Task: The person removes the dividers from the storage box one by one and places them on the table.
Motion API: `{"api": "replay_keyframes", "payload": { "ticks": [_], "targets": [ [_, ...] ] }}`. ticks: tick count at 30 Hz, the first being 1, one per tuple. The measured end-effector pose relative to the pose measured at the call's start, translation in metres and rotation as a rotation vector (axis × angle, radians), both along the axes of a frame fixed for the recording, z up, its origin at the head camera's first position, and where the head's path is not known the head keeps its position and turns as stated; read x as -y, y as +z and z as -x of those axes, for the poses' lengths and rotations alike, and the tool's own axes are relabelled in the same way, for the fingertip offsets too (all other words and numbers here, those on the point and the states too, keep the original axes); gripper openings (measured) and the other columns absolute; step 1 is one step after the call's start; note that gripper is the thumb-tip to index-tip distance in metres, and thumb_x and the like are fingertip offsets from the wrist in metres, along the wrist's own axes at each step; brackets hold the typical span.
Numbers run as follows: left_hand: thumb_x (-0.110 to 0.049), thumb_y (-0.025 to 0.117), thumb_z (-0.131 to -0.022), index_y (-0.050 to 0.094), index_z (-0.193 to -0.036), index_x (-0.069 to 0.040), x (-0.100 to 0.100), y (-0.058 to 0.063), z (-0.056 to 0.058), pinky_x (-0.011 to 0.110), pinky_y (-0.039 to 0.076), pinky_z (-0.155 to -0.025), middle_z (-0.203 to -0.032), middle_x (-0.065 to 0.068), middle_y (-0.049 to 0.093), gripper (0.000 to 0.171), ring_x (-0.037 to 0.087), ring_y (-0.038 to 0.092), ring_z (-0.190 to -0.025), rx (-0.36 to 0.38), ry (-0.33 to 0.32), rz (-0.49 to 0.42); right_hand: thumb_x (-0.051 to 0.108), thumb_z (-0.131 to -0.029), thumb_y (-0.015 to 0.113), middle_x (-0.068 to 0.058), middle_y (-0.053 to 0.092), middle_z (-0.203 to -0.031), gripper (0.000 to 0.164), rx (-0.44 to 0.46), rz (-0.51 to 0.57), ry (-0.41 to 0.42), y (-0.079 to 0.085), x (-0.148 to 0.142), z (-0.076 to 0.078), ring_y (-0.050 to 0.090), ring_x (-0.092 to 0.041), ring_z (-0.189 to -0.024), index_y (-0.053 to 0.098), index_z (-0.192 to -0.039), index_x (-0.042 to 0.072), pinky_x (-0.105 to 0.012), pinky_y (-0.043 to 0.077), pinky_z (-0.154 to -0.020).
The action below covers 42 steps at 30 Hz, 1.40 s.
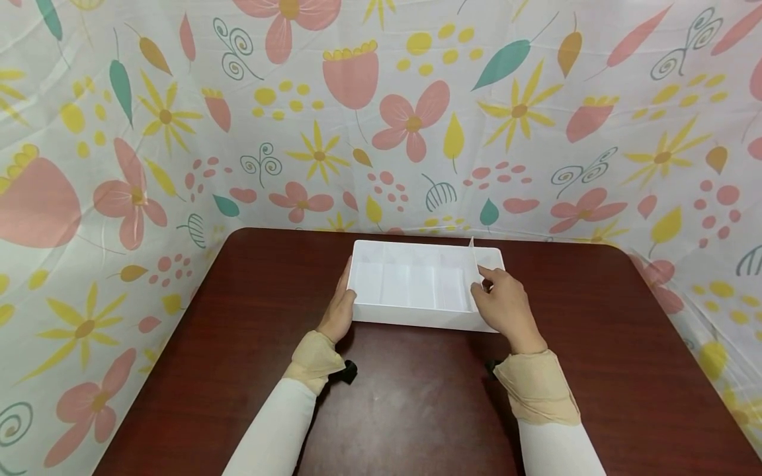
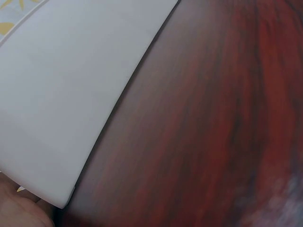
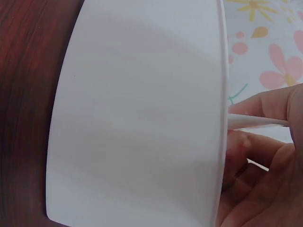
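Observation:
A shallow white plastic box (image 1: 411, 316) with inner compartments sits on the table, its long front wall facing me. My left hand (image 1: 339, 311) holds its left end, fingers along the outer side and thumb at the front corner. At the right end my right hand (image 1: 505, 301) pinches a thin white divider (image 1: 474, 254) between thumb and fingers. The divider's far top corner sticks up above the back rim. In the right wrist view the divider (image 3: 255, 121) shows edge-on between the fingers, and the box wall (image 3: 137, 113) hides its lower part.
The dark red-brown wooden table (image 1: 411, 396) has rounded far corners. A floral curtain (image 1: 381, 132) hangs behind the table and along its sides. Several compartments show in the box's bottom. Small black pieces (image 1: 348, 371) stick out at the wrists, beside the beige wrist wraps (image 1: 538, 387).

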State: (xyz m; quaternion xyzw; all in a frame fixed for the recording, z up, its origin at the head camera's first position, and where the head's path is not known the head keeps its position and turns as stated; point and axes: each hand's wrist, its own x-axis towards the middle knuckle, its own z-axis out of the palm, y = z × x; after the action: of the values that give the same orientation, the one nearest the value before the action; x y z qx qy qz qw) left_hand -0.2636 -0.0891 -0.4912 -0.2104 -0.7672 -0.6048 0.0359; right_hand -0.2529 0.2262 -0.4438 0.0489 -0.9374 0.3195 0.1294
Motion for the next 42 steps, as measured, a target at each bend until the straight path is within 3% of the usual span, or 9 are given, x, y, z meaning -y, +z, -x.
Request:
{"api": "replay_keyframes", "payload": {
  "ticks": [4, 9, 14, 19, 24, 27, 36, 42],
  "targets": [
    [0.008, 0.021, -0.091, 0.001, -0.154, -0.002, 0.001, -0.011, 0.007, 0.059, 0.006, -0.113, -0.16, 0.017, 0.002, 0.066, 0.027, 0.001, -0.142, 0.004, 0.0, -0.014, 0.013, -0.092, 0.053, -0.008, 0.052, -0.065, 0.041, -0.011, 0.032, -0.004, 0.002, 0.0, 0.0, 0.035, -0.014, -0.044, 0.058, -0.129, -0.006, -0.031, 0.031, -0.043],
    [0.004, 0.021, -0.091, 0.001, -0.156, -0.012, 0.002, -0.03, 0.017, 0.055, 0.007, -0.114, -0.161, 0.002, 0.003, 0.069, 0.013, 0.001, -0.141, 0.01, 0.024, 0.008, 0.012, -0.093, 0.051, -0.003, 0.042, -0.056, 0.041, -0.03, 0.034, -0.014, 0.003, 0.002, 0.0, 0.027, -0.01, -0.041, 0.058, -0.129, -0.005, -0.031, 0.028, -0.039],
    [0.0, 0.022, -0.091, 0.002, -0.156, -0.017, 0.002, -0.035, 0.019, 0.049, 0.008, -0.116, -0.161, -0.005, 0.003, 0.071, 0.005, 0.002, -0.14, 0.025, 0.046, 0.034, 0.009, -0.092, 0.051, 0.001, 0.034, -0.05, 0.04, -0.063, 0.036, -0.03, 0.003, 0.002, -0.001, 0.023, -0.01, -0.041, 0.058, -0.128, -0.005, -0.032, 0.026, -0.037],
    [0.004, 0.021, -0.092, 0.001, -0.156, -0.011, 0.002, -0.027, 0.016, 0.053, 0.007, -0.115, -0.161, 0.003, 0.002, 0.069, 0.011, 0.001, -0.141, 0.022, 0.017, 0.008, 0.009, -0.091, 0.051, 0.002, 0.033, -0.047, 0.041, -0.091, 0.052, -0.046, 0.006, 0.002, -0.002, 0.022, -0.01, -0.039, 0.058, -0.129, -0.003, -0.031, 0.025, -0.035],
    [0.007, 0.021, -0.092, 0.001, -0.154, -0.002, 0.001, -0.006, 0.004, 0.058, 0.007, -0.113, -0.16, 0.015, 0.002, 0.066, 0.025, 0.001, -0.142, 0.023, -0.004, -0.009, 0.01, -0.092, 0.05, 0.003, 0.033, -0.045, 0.041, -0.097, 0.088, -0.057, 0.01, 0.002, -0.004, 0.022, -0.01, -0.038, 0.058, -0.13, -0.002, -0.029, 0.024, -0.033],
    [0.007, 0.021, -0.091, 0.001, -0.154, -0.003, 0.0, 0.002, -0.001, 0.058, 0.008, -0.114, -0.16, 0.016, 0.002, 0.067, 0.027, 0.001, -0.142, 0.035, 0.005, 0.004, 0.012, -0.093, 0.049, 0.002, 0.035, -0.044, 0.041, -0.085, 0.108, -0.06, 0.012, 0.002, -0.005, 0.023, -0.01, -0.038, 0.057, -0.131, 0.0, -0.029, 0.026, -0.032],
    [0.006, 0.021, -0.09, 0.0, -0.155, -0.005, -0.001, 0.001, -0.001, 0.057, 0.007, -0.114, -0.16, 0.016, 0.001, 0.069, 0.025, 0.001, -0.142, 0.043, 0.005, -0.006, 0.014, -0.095, 0.051, -0.009, 0.06, -0.057, 0.039, -0.092, 0.159, -0.074, 0.016, 0.0, -0.008, 0.046, -0.018, -0.051, 0.058, -0.131, 0.002, -0.033, 0.039, -0.043],
    [0.007, 0.021, -0.089, 0.0, -0.155, -0.01, -0.002, 0.001, 0.001, 0.056, 0.008, -0.114, -0.161, 0.012, 0.002, 0.071, 0.022, 0.002, -0.142, 0.048, -0.012, -0.033, 0.018, -0.096, 0.051, -0.011, 0.061, -0.059, 0.039, -0.11, 0.178, -0.099, 0.022, 0.0, -0.01, 0.05, -0.019, -0.058, 0.059, -0.13, 0.001, -0.033, 0.042, -0.048]
  ]
}}
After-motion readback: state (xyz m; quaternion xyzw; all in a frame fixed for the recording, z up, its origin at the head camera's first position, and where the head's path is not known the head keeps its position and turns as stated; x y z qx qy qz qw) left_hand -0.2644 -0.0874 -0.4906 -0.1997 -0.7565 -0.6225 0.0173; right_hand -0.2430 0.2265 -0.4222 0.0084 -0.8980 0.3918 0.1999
